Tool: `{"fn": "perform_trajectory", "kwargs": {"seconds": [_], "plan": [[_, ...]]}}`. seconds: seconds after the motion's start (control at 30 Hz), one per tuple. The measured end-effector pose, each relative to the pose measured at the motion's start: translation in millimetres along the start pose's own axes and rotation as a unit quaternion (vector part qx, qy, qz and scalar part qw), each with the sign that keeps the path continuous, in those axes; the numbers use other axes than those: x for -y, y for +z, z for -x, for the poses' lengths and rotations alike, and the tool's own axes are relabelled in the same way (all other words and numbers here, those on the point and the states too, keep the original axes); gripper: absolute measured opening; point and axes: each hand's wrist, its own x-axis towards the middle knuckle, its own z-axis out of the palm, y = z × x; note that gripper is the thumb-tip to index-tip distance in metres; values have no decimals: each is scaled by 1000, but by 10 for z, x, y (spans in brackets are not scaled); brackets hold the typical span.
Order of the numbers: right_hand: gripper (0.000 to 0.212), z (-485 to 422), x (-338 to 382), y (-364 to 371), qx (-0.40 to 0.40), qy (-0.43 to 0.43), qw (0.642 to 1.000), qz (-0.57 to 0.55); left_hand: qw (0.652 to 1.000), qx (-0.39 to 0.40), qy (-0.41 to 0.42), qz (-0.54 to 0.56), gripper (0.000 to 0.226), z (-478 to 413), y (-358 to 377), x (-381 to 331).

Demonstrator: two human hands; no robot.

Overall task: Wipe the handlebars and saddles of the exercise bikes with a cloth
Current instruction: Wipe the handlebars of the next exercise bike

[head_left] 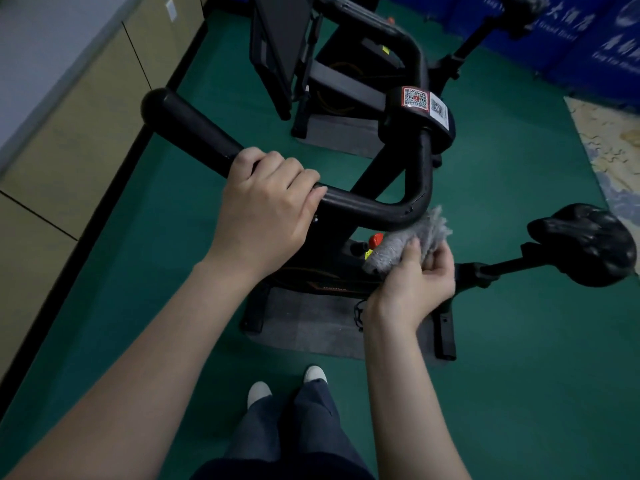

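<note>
Left hand wraps its fingers over the near bike's black handlebar. Right hand pinches a grey cloth bunched just under the bar's bend. The black saddle sits to the right, a second bike farther back.

Two QR-code labels sit on the handlebar clamp; banner lettering (white on blue) unreadable.

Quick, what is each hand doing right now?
Left hand: closed, gripping the black handlebar of the near bike.
Right hand: closed, holding the grey cloth just below the handlebar's bend.
</note>
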Motion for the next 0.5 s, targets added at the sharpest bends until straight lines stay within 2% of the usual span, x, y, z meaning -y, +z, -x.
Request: {"fn": "perform_trajectory", "kwargs": {"seconds": [0.07,0.17,0.3,0.5], "plan": [[26,41,-3,36,-9,-98,993,59,1000,-2,0,0,36,4,5,0],[26,106,-56,9,-3,-186,977,108,1000,-3,0,-1,36,10,16,-5],[25,174,-81,-25,35,-302,936,177,1000,-11,1,0,36,16,41,-2],[21,-117,131,2,95,-302,918,237,1000,-18,4,4,37,13,46,5]]}}
